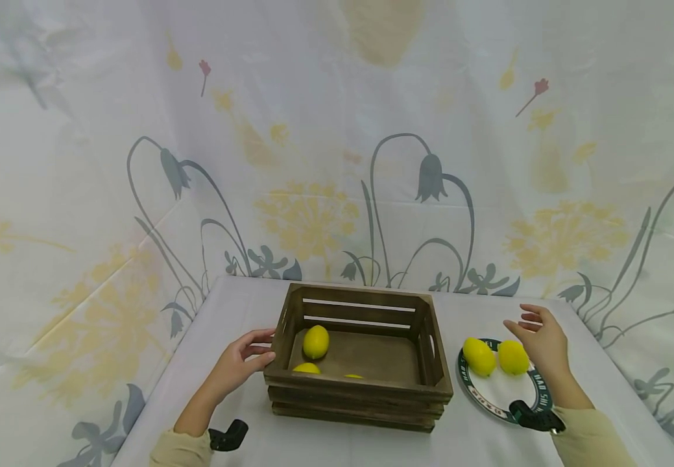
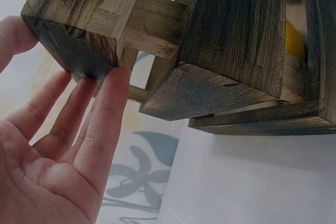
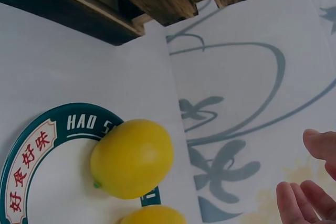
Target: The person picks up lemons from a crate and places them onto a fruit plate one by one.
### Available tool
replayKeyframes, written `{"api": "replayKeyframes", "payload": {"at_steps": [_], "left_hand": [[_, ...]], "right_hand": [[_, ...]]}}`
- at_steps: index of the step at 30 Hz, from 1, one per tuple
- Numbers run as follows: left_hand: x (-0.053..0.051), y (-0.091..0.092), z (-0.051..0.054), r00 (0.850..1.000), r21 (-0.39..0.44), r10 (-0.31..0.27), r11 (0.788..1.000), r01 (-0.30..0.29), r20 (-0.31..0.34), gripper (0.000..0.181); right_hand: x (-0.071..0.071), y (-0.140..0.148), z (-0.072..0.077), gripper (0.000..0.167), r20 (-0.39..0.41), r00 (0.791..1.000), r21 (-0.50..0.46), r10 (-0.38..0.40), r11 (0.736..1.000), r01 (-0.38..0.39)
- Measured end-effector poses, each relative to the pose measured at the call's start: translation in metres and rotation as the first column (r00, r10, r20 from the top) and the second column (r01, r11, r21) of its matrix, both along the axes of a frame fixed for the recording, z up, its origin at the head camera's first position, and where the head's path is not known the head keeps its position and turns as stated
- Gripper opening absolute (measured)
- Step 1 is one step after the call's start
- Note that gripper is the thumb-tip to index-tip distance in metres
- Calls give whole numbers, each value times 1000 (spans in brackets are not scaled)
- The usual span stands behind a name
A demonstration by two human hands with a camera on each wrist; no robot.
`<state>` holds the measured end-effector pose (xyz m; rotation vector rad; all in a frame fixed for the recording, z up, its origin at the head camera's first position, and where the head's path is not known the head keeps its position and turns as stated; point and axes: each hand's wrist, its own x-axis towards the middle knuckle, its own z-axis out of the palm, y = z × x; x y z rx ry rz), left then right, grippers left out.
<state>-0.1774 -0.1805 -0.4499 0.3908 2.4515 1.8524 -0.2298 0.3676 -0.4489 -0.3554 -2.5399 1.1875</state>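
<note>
A brown slatted wooden crate (image 1: pixel 360 392) stands on the table. Inside it, one lemon (image 1: pixel 316 342) shows whole at the left, and two more are mostly hidden by the front wall. My left hand (image 1: pixel 237 360) touches the crate's left end; in the left wrist view its nearly straight fingers (image 2: pixel 107 124) meet the wooden board. To the right of the crate, two lemons (image 1: pixel 479 357) lie on a white plate with a green lettered rim (image 1: pixel 482 400). Over the plate's right side hovers my right hand (image 1: pixel 549 350), holding nothing, thumb and fingers apart.
The table (image 1: pixel 237 311) has a white cover. Behind and around it hangs a pale curtain (image 1: pixel 313 194) printed with flowers. The crate's raised walls separate its inside from the plate, with a narrow strip of table between them.
</note>
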Motion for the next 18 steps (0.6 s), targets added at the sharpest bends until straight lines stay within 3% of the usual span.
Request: {"api": "replayKeyframes", "payload": {"at_steps": [4, 6, 8, 11, 13, 18], "left_hand": [[0, 0, 0, 1000, 3, -3, 1000, 3, 4, 45], [0, 0, 0, 1000, 6, -5, 1000, 5, 7, 45], [0, 0, 1, 1000, 8, -5, 1000, 5, 9, 45], [0, 0, 1, 1000, 7, -1, 1000, 1, 14, 45], [1, 0, 1, 1000, 7, 1, 1000, -2, 17, 45], [1, 0, 1, 1000, 12, 4, 1000, -4, 21, 45]], "right_hand": [[7, -17, 20, 60, -9, 999, 13, 34, 999, -34], [-5, -7, 6, 59, -57, 997, 55, 47, 998, -44], [-14, 1, 1, 63, -54, 994, 37, 92, 995, -90], [-28, 8, -12, 64, -92, 991, 16, 92, 996, -91], [-18, -8, 8, 65, -90, 989, -18, 113, 993, -116], [6, -45, 48, 59, -116, 982, 27, 150, 989, -148]]}}
